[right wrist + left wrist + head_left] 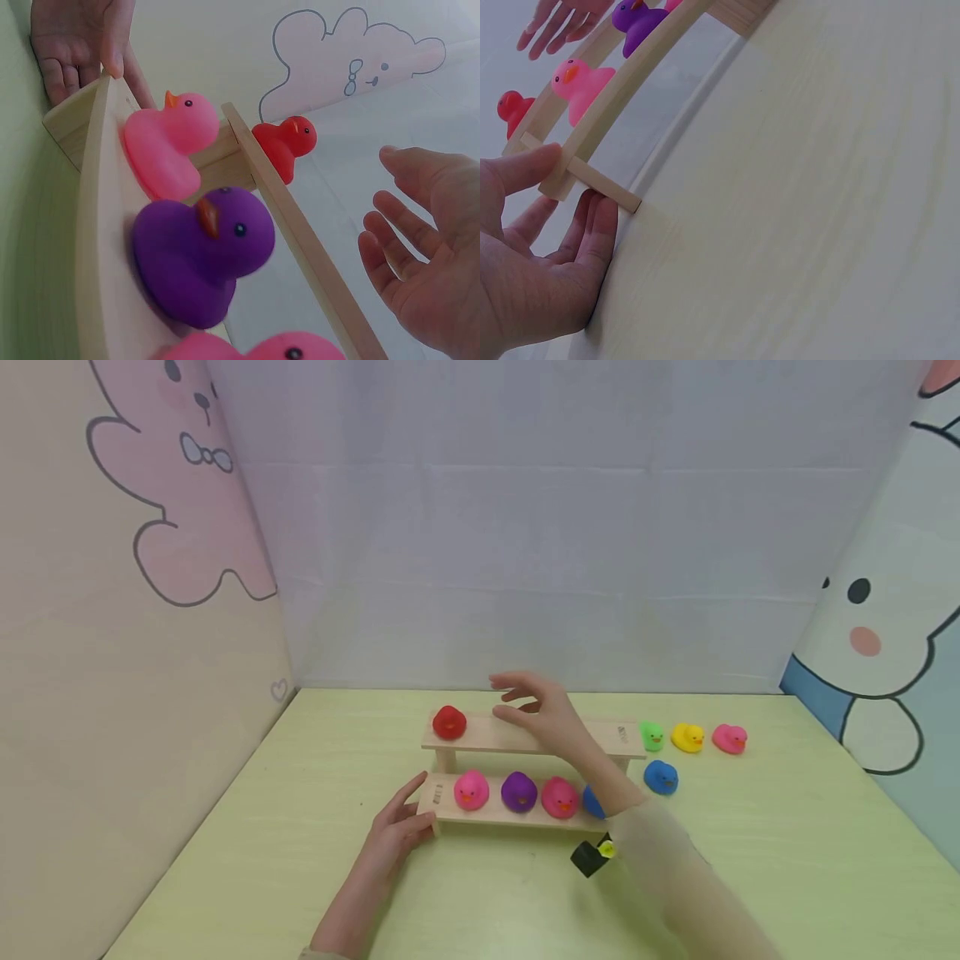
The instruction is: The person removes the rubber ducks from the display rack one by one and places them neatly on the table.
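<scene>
A two-tier wooden stand [491, 813] carries rubber ducks. My left hand [399, 823] grips the left end of its lower shelf, thumb at the front corner and fingers beside the leg. On that shelf sit a pink duck [471, 791], a purple duck [199, 259], another pink duck [560, 798] and a blue duck [593, 804] partly covered by my right forearm. A red duck [449, 723] occupies the upper tier's left end. Over the upper tier, right of the red duck, hovers my right hand [542, 710], fingers loosely bent and holding nothing.
Right of the stand are a green duck [652, 736], a yellow duck [687, 737], a pink duck [730, 739] and a blue duck [662, 777] on the table [795, 843]. A black object [589, 858] shows by my right sleeve. Curtains enclose the table's back and sides.
</scene>
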Available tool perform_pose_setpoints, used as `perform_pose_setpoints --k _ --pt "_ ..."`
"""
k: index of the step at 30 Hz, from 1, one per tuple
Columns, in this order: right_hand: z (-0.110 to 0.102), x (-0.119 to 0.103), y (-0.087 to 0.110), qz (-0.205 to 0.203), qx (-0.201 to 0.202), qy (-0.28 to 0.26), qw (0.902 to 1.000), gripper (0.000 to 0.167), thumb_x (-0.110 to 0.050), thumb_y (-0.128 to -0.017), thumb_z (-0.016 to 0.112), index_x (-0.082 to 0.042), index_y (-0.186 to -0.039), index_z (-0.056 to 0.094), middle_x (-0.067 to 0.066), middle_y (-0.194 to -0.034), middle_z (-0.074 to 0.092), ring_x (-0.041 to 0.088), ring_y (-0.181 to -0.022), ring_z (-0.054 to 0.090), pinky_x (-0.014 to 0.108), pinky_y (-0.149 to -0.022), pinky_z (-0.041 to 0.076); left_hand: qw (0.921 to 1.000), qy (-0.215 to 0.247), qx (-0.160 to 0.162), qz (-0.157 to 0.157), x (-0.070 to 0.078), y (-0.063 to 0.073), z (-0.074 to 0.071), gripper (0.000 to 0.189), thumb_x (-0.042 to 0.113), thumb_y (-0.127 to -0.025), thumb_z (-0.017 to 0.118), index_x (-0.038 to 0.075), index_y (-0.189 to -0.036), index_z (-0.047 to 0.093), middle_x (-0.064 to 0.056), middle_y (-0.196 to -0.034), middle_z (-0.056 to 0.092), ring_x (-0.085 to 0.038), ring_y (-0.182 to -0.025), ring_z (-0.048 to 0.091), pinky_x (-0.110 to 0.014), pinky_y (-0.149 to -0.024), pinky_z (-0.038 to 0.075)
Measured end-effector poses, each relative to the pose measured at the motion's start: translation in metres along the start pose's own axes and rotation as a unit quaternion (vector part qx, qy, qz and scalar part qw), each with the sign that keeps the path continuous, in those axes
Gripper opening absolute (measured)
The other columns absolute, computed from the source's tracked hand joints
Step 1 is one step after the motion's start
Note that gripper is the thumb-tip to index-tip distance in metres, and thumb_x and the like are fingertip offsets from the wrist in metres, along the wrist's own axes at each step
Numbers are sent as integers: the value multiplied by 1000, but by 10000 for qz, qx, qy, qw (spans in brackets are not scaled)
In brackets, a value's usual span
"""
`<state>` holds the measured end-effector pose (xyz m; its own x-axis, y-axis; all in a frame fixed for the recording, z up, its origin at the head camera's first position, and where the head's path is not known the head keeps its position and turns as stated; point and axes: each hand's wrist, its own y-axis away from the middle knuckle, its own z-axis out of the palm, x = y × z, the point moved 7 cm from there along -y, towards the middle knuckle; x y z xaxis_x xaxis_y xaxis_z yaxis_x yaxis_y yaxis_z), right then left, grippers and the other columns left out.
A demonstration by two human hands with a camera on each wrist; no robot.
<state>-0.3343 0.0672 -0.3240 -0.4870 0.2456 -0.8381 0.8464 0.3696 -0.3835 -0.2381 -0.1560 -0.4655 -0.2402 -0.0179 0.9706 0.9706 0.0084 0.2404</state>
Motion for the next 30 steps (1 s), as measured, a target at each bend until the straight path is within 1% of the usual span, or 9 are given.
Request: perform_pose_setpoints --k 2,4,8,12,16,19,24,27,30 --pt "8 1 -4 24 1 -196 9998 43 -15 -91 71 -14 -133 61 12 -131 65 29 -115 64 49 -94 52 10000 19 18 3 -1 0 0 61 11 -95 59 23 -151 41 -16 -128 57 -15 -101 64 -26 -88 53" --pt "15 2 -7 75 48 -290 9995 42 -16 -91 71 -16 -132 62 10 -130 65 27 -115 64 47 -94 53 10000 30 26 9 -1 1 -1 60 12 -95 59 24 -151 41 -16 -128 58 -15 -101 64 -26 -88 53" --pt "28 3 -11 126 89 -348 9993 41 -19 -91 72 -20 -131 62 7 -129 66 22 -115 63 43 -94 53 10000 57 9 47 -2 1 -1 60 11 -95 60 23 -151 42 -16 -126 58 -15 -101 65 -26 -87 53" --pt "45 4 -14 61 -93 -376 9992 44 -20 -90 72 -21 -133 61 6 -135 62 21 -119 58 38 -96 52 9999 81 -25 114 -3 0 -2 62 10 -94 63 23 -150 42 -18 -126 59 -16 -100 65 -26 -86 54" --pt "56 4 -13 28 -230 -352 9991 46 -18 -90 73 -19 -134 60 7 -137 61 25 -123 54 38 -98 51 9998 90 -81 130 -4 0 -3 63 11 -93 65 24 -150 43 -17 -127 60 -16 -101 66 -26 -86 55" --pt "62 4 -11 86 -278 -137 9995 43 -19 -90 73 -19 -131 62 6 -135 62 25 -121 56 36 -97 53 9999 53 -88 100 -4 0 -3 64 12 -93 65 23 -151 42 -18 -128 59 -16 -101 66 -25 -85 55" --pt "66 3 -10 187 -213 276 9992 38 -21 -89 74 -21 -126 66 0 -127 67 19 -110 63 28 -89 56 10000 -33 -22 24 -3 2 -3 62 13 -94 63 26 -150 42 -18 -131 59 -16 -102 65 -26 -86 54" --pt "65 2 -10 206 -119 349 9991 37 -21 -88 75 -20 -125 67 -1 -122 68 18 -104 67 28 -88 56 10000 -20 -13 15 -2 1 -2 61 11 -94 61 27 -150 43 -17 -130 59 -17 -102 65 -27 -87 54" --pt "65 1 -10 210 -158 354 9990 39 -22 -88 75 -19 -126 67 -1 -121 69 19 -103 68 29 -88 56 10000 -6 -8 24 0 1 -2 60 10 -94 61 27 -150 43 -17 -130 59 -17 -102 65 -28 -88 54"
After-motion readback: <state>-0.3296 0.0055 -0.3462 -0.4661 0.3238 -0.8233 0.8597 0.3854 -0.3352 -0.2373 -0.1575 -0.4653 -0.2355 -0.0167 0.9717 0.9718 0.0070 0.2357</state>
